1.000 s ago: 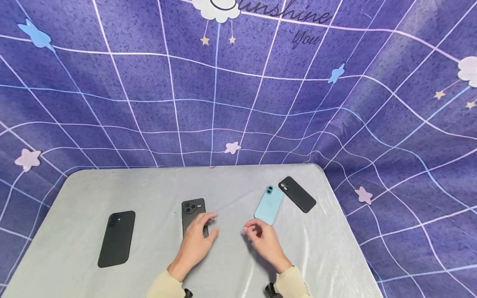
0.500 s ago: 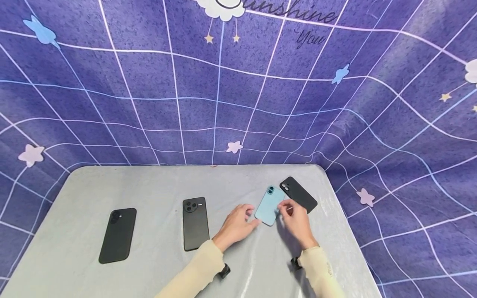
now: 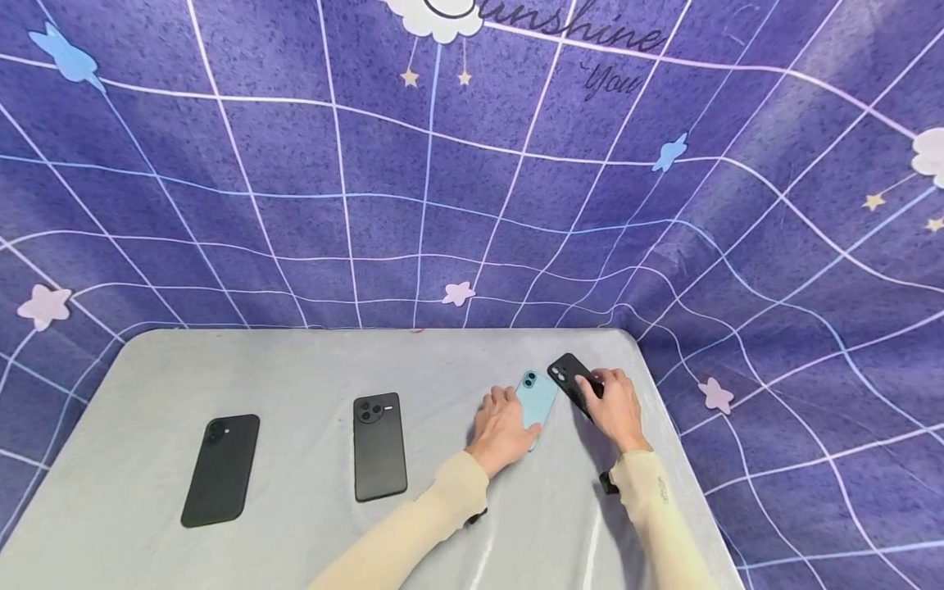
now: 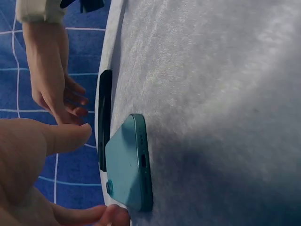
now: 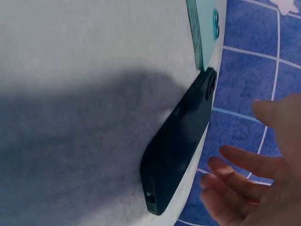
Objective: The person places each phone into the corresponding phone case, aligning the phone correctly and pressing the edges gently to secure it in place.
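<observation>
A light blue phone (image 3: 540, 397) lies back up on the right part of the table. My left hand (image 3: 500, 431) is over its left side, fingers along the left edge and thumb across the lower right corner in the head view. The left wrist view shows that thumb (image 4: 70, 137) apart from the phone (image 4: 123, 165), with fingertips close to its edge. Touching its upper left end is a black phone case (image 3: 568, 370) with pale camera openings. Over this case hovers my right hand (image 3: 618, 410), its fingers spread and apart from the case (image 5: 176, 150) in the right wrist view.
Two more dark phones lie back up on the grey-white cloth table (image 3: 295, 377): one with a round camera ring (image 3: 379, 455) left of centre, another (image 3: 221, 474) farther left. A purple-blue grid-patterned curtain (image 3: 383, 164) hangs behind and at the sides.
My left hand has moved right, from the dark middle phone to the light blue phone. My right hand has moved right and away from me, from the blue phone to the black case.
</observation>
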`<act>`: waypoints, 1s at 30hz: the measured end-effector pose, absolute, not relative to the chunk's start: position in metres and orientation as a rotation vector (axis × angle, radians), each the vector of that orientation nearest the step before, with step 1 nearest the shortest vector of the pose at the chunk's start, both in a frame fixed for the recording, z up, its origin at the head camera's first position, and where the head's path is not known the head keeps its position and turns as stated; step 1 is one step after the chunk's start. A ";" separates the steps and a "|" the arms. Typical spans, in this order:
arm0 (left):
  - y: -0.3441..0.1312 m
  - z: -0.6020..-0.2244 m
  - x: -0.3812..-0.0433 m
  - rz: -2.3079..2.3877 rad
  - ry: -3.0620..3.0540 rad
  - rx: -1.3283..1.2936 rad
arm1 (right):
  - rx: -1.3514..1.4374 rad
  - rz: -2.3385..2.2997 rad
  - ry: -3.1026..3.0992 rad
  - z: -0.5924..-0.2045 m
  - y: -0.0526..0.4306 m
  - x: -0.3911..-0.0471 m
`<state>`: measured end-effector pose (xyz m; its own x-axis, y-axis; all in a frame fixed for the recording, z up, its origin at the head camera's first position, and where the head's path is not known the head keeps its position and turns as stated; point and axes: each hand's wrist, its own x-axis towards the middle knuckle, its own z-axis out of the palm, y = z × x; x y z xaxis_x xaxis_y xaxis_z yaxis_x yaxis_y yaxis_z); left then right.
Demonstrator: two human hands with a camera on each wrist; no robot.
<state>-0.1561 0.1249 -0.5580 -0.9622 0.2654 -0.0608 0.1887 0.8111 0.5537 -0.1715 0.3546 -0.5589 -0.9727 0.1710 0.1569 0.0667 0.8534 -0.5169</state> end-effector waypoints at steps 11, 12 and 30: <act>0.129 -0.568 -0.156 0.656 2.993 0.356 | -0.273 0.661 -2.972 -0.569 0.358 -0.181; 0.128 -0.569 -0.155 0.642 2.999 0.363 | -0.283 0.664 -2.974 -0.570 0.359 -0.180; 0.133 -0.569 -0.155 0.780 2.922 0.292 | -0.378 0.773 -2.908 -0.573 0.359 -0.180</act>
<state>-0.1552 0.1327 -0.5693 -0.9763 0.2107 -0.0504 0.1576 0.8503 0.5022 -0.1799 0.3592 -0.5731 -0.9632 0.2657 0.0407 0.2104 0.8395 -0.5010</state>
